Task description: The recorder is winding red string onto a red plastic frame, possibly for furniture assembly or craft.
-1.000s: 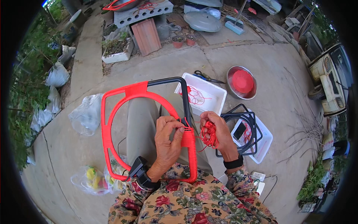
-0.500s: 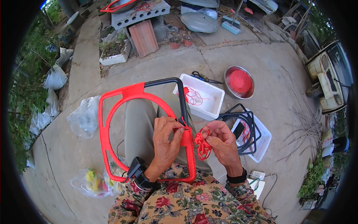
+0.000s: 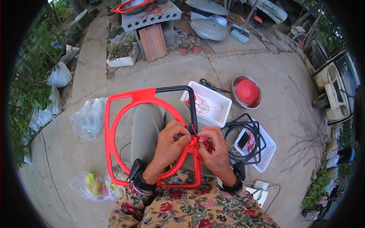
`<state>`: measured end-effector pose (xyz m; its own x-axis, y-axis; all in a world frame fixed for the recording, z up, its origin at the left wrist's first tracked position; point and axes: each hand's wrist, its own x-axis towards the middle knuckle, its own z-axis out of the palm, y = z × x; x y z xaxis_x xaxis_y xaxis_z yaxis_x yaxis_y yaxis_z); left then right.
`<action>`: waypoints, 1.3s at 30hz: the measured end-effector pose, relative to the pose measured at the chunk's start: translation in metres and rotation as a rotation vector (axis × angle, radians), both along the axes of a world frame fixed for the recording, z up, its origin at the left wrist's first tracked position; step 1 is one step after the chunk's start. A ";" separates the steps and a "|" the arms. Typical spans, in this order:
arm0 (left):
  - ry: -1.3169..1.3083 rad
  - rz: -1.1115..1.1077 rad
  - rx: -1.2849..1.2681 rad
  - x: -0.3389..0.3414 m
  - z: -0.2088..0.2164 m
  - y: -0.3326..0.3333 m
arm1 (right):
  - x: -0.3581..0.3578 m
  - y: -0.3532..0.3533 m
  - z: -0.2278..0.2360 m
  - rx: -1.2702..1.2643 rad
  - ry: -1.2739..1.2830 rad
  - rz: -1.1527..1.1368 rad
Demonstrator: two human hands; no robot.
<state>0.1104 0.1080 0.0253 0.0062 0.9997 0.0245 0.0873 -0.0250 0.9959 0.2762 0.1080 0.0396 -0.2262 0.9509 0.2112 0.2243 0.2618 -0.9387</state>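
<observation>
A rounded-square frame with an inner ring (image 3: 110,129) lies across my lap. Red cord covers most of it, while its upper right corner (image 3: 192,99) is bare black tube. My left hand (image 3: 169,144) is closed in a pinch on the red cord (image 3: 194,142) where wrapping meets bare tube, on the frame's right side. Just right of it, my right hand (image 3: 215,146) is closed on a bunched bundle of the same cord, partly hidden by the fingers. Both hands almost meet over the frame's right bar.
Ahead are a white foam box (image 3: 216,108) with loose red cord, scissors (image 3: 213,86) and a metal bowl (image 3: 257,97) holding something red. Bare black frames (image 3: 262,142) lean on a white tray (image 3: 268,146) at right. Plastic bags (image 3: 89,117) lie at left.
My right hand has moved left with the cord bundle, up to the frame beside my left hand. Cord now bunches between both hands. The whole view has shifted slightly.
</observation>
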 end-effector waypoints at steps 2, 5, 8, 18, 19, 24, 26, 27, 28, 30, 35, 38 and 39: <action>-0.044 -0.014 -0.057 -0.001 0.001 0.000 | -0.003 0.004 0.011 0.011 -0.151 0.055; 0.040 -0.028 -0.056 -0.002 0.002 0.003 | -0.012 0.016 0.018 -0.003 -0.187 0.121; 0.041 -0.075 -0.086 -0.003 0.006 0.005 | -0.014 0.017 0.016 0.040 -0.257 0.081; 0.190 -0.150 -0.015 -0.006 -0.007 0.002 | -0.009 0.010 0.004 -0.035 -0.120 -0.002; 0.210 -0.109 0.022 -0.004 -0.010 -0.001 | -0.005 0.009 0.008 -0.078 -0.174 0.015; 0.108 0.021 0.077 0.002 -0.007 -0.010 | 0.017 0.005 0.032 0.095 -0.588 -0.039; 0.089 0.045 0.096 0.003 -0.009 -0.012 | 0.017 0.007 0.041 0.258 -0.623 -0.042; 0.086 0.056 0.104 0.002 -0.011 -0.012 | 0.013 0.008 0.039 0.257 -0.623 -0.043; 0.083 0.064 0.115 0.002 -0.011 -0.012 | 0.007 0.009 0.036 0.258 -0.610 0.026; 0.073 0.061 0.117 0.004 -0.008 -0.012 | 0.002 0.010 0.030 0.260 -0.596 0.093; 0.131 0.037 0.135 -0.002 -0.014 -0.009 | -0.006 0.010 0.014 0.278 -0.580 0.100; 0.034 -0.044 0.003 -0.010 -0.010 -0.007 | -0.006 0.013 0.012 0.303 -0.552 0.145; 0.086 -0.101 0.018 -0.013 -0.010 -0.006 | -0.004 0.015 0.013 0.303 -0.551 0.145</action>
